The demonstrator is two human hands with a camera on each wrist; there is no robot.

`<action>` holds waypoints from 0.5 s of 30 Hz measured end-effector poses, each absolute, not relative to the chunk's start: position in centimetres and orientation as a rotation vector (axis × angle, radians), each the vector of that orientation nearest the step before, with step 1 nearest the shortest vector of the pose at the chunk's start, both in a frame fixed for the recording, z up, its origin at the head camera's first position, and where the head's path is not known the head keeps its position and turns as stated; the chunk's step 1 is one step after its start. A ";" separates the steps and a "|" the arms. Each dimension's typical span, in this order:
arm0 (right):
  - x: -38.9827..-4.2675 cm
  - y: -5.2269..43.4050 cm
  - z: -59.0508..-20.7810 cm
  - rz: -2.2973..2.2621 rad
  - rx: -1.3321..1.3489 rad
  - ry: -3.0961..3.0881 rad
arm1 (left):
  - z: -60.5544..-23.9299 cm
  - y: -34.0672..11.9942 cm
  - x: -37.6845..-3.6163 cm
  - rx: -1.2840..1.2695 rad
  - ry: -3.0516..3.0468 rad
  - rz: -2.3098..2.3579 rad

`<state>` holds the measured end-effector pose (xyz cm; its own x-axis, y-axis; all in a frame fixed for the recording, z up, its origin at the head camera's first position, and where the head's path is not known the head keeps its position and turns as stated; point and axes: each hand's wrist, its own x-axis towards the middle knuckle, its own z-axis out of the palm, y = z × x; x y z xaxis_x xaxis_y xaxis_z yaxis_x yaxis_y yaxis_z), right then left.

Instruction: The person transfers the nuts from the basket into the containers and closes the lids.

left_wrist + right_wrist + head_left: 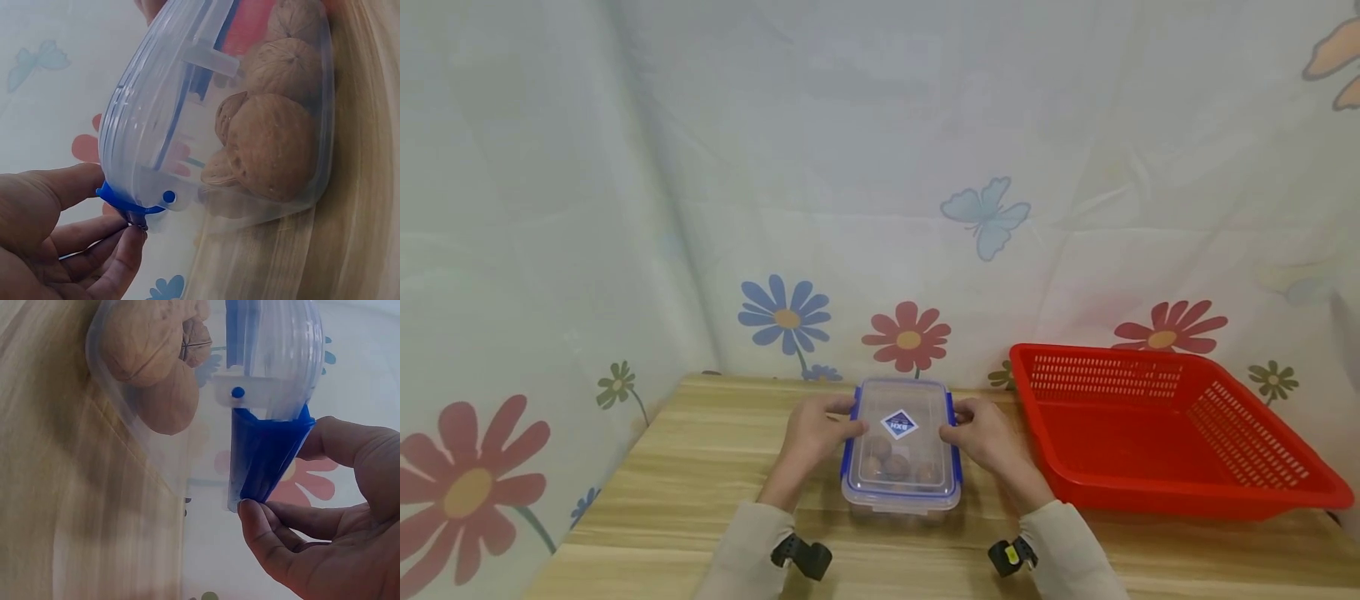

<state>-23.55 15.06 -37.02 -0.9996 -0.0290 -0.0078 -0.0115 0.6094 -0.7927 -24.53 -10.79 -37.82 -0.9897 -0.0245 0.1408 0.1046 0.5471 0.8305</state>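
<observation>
A blue and white diamond label (899,424) sits on the lid (901,433) of the box (900,450). Its letters are white on blue and too small to read with certainty.

The box is rectangular with rounded corners. Its long axis runs away from the person, towards the flowered curtain (880,208), with one short end nearest the body. It is clear plastic with a clear lid edged in blue, and blue clips on its two long sides. Through the wall show walnuts (275,144), brown and wrinkled, piled at the near end.

The box stands flat on the wooden table (700,492), about the middle of it, just left of a red basket (1172,433) with slotted walls. The two stand apart.

The left hand (817,433) is at the box's left side. In the left wrist view its thumb lies along the lid's edge and its fingertips (128,240) curl up under the left clip (128,203), pinching it. That clip appears partly swung out from the wall.

The right hand (985,433) is at the right side. In the right wrist view the right clip (265,456) stands swung away from the box's wall, hinged at a blue pin, with the thumb on its outer face and the fingertips (253,515) curled against its free edge, so the hand grips it.

Both sleeves are pale, with a small black device at each wrist.
</observation>
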 end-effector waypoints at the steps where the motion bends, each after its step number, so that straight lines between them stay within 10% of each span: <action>1: -23.6 15.0 -37.0 -1.378 -0.042 2.805 | -37.9 -10.8 -24.5 -0.071 -2.637 -1.439; 15: -24.0 15.4 -36.5 -1.165 -0.161 2.943 | -37.7 -11.3 -23.9 -0.098 -2.644 -1.396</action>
